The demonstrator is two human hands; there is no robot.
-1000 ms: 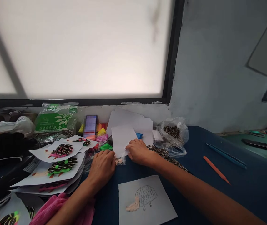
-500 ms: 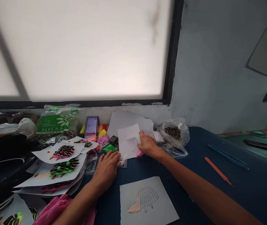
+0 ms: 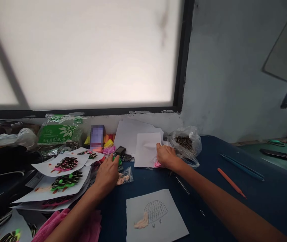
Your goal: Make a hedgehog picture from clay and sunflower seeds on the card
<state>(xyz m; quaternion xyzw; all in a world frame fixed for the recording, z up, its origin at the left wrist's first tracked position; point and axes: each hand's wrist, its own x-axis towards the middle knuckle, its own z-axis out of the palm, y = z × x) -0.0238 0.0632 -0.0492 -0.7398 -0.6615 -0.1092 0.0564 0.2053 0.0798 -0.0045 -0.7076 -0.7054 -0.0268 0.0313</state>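
My right hand (image 3: 168, 157) is closed on the edge of a white paper sheet (image 3: 146, 151), which lies over other sheets. A pink scrap (image 3: 157, 164) shows under its fingers. My left hand (image 3: 108, 173) has its bent fingers on a small green packet (image 3: 119, 162), largely hidden behind them. Beside that hand is a clear bag with peach-coloured clay pieces (image 3: 125, 176). In front of me lies a square card (image 3: 168, 220) with a pencil-drawn hedgehog-like animal, its head covered in peach clay.
Seed-covered animal pictures (image 3: 68, 186) are stacked at left, above a pink cloth (image 3: 93, 228). A bag of seeds (image 3: 185, 143) stands by the wall. An orange tool (image 3: 231, 183) and blue tools (image 3: 241, 167) lie right. A dark box (image 3: 120, 150) sits near coloured packets.
My right hand has slid the white sheet to the right. My left hand has drawn back leftward with the green packet, and the bag of peach clay shows more fully.
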